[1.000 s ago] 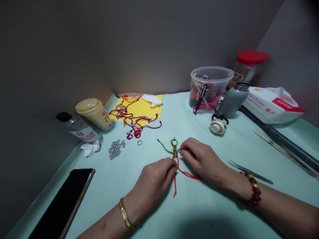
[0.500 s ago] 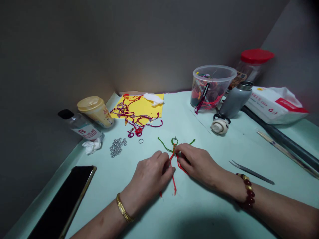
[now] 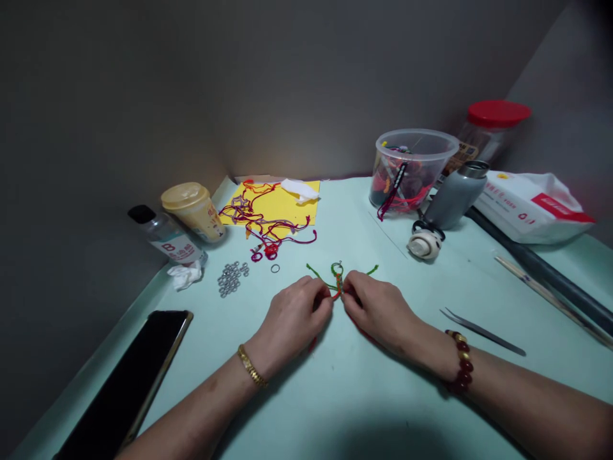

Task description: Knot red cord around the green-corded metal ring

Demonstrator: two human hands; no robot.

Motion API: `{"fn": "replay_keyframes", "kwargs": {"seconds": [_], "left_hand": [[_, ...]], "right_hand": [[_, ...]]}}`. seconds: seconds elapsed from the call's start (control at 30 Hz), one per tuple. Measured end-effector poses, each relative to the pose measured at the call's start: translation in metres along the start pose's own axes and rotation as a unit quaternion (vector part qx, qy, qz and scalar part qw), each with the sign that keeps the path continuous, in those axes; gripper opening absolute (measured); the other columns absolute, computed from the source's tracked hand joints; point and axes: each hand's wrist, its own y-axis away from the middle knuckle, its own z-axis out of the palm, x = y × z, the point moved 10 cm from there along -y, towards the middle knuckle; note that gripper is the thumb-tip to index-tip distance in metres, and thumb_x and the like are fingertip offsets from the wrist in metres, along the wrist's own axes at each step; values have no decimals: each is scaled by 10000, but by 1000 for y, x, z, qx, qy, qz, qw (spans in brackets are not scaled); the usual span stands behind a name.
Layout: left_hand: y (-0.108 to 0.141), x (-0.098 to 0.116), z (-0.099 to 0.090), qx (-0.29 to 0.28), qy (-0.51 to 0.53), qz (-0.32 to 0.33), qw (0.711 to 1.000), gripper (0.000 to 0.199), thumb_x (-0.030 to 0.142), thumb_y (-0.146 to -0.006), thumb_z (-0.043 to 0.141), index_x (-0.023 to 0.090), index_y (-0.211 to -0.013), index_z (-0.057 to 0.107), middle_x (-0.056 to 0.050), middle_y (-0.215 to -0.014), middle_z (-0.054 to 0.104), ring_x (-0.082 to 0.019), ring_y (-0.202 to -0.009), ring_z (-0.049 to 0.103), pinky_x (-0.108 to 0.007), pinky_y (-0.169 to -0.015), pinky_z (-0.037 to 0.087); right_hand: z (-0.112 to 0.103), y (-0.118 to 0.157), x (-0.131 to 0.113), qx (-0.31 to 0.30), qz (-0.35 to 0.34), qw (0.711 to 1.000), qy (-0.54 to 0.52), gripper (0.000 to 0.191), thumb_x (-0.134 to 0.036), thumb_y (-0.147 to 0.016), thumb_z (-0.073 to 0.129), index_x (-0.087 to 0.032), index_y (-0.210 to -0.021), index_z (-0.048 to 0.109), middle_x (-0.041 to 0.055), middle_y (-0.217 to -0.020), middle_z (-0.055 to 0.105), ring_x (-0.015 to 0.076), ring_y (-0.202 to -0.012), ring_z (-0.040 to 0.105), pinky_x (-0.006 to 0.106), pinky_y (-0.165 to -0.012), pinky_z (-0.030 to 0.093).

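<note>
A red-and-green cord (image 3: 338,285) is held pinched in the fingertips of the left hand (image 3: 292,326) and the right hand (image 3: 380,313) near the middle of the counter (image 3: 306,399).

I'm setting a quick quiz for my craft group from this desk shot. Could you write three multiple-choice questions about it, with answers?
1. Where do the tweezers lie?
A. On the yellow paper
B. To the right of the right hand
C. Inside the clear plastic tub

2. What colour is the jar's lid?
A. Red
B. Blue
C. White

3. Which hands are at the red and green cords?
A. The left hand only
B. The right hand only
C. Both hands

Answers:
1. B: they lie on the pale green surface beyond the right hand.
2. A: the lid shows plainly red at the back right.
3. C: the fingers of both hands meet at the cords.
</note>
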Motion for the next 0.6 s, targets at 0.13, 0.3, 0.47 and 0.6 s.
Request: {"fn": "replay_keyframes", "kwargs": {"seconds": [0.13,0.3,0.47,0.6], "left_hand": [[-7,-3,-1,-6,71,-32,997,236,247,-903,433,183,-797,634,-16,-775,647,-155,-721,570,-271,-660,402],[-8,-14,25,-92,329,-175,923,318,392,-886,485,144,-736,615,-39,-726,649,-148,-681,595,-260,-629,458],[0,1,51,-172,524,-249,796,449,533,-879,519,106,-821,644,-102,-796,689,-142,-699,656,-254,-653,518],[-1,-6,56,-141,542,-289,776,385,472,-884,565,102,-811,642,-99,-765,697,-133,-668,668,-229,-610,528]], "right_hand": [[-2,2,1,23,10,1000,18,98,-195,-876,462,-198,-826,546,28,-761,655,162,-623,561,276,-578,289],[-9,2,6,55,14,996,-62,72,-168,-831,482,-202,-793,533,-1,-691,613,145,-599,524,256,-581,316],[-14,2,16,74,42,986,-141,71,-191,-829,491,-211,-764,512,-26,-630,577,132,-571,510,238,-569,326],[-8,4,11,44,29,987,-152,97,-219,-869,477,-214,-777,508,-19,-667,602,135,-589,520,242,-582,325]]}}
